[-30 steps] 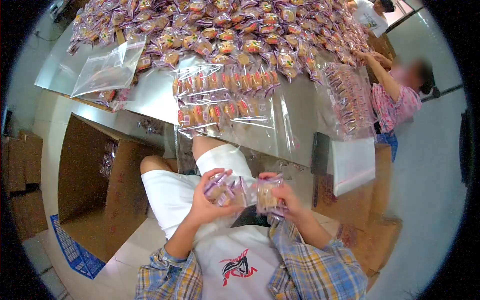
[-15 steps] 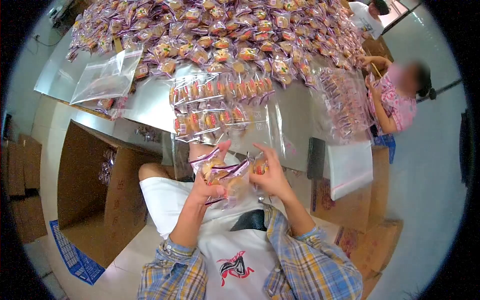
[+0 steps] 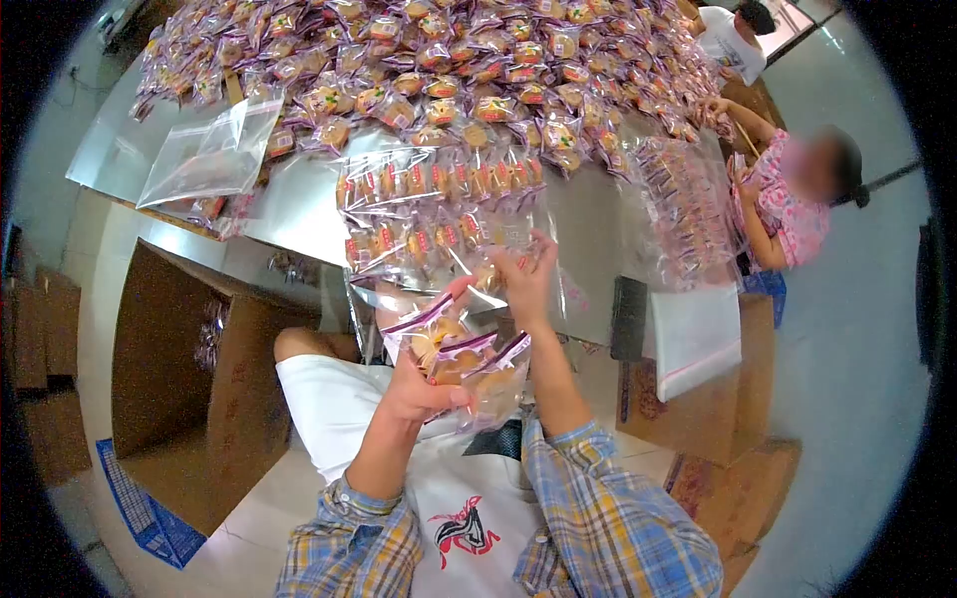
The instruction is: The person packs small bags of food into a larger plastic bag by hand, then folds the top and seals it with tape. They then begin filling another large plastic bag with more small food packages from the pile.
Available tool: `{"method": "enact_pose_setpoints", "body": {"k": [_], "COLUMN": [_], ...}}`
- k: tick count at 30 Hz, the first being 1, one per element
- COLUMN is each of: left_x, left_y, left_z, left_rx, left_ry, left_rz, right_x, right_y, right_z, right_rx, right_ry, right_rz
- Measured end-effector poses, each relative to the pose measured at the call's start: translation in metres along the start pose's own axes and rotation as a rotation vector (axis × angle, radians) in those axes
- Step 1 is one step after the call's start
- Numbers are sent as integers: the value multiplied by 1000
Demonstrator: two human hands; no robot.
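Observation:
My left hand (image 3: 419,384) is closed around several small wrapped pastries (image 3: 478,361) in clear film with purple edges, held above my lap. My right hand (image 3: 528,284) reaches to the clear plastic bag (image 3: 538,224) at the table's near edge. A wrapped pastry (image 3: 513,261) shows between its thumb and fingers, partly hidden, at the right end of the bag's nearer row. Inside that bag, pastries stand in two rows, a fuller far row (image 3: 439,182) and a nearer row (image 3: 414,242).
A big heap of wrapped pastries (image 3: 429,70) covers the table's far part. Empty clear bags (image 3: 214,149) lie at left; a filled bag (image 3: 683,204) and a bag stack (image 3: 698,334) at right. Open carton (image 3: 239,379) stands left. A co-worker (image 3: 788,199) handles pastries at right.
My right hand has moved forward from beside my left hand to the bag, carrying a wrapped pastry. The left hand keeps its pastries and has tilted slightly.

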State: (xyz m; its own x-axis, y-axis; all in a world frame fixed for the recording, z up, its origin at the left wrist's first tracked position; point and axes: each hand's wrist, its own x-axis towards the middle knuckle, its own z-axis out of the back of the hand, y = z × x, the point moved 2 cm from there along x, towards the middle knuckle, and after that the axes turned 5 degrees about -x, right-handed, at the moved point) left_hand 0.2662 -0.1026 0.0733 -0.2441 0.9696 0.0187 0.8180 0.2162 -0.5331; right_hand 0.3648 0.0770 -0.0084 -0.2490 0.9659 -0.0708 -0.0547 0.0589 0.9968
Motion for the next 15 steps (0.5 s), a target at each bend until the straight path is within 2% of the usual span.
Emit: {"method": "enact_pose_setpoints", "body": {"k": [3,6,9,12,15], "left_x": [-3,-3,-3,-6,-8], "left_y": [-1,6,4,13,12], "left_z": [2,8,6,18,18], "left_rx": [21,11,-14,10,31], "left_ry": [-6,-2,-6,25,19], "left_rz": [-14,6,20,-19,-15], "right_x": [10,2,-3,-11,-5], "right_y": [12,36,17,1,-3], "right_z": [5,-2,-4,-8,-4], "right_rx": [-385,-193,-475,-250,-387], "right_ry": [-139,-93,-178,-225,-306], "right_rz": [176,104,20,93,369]}}
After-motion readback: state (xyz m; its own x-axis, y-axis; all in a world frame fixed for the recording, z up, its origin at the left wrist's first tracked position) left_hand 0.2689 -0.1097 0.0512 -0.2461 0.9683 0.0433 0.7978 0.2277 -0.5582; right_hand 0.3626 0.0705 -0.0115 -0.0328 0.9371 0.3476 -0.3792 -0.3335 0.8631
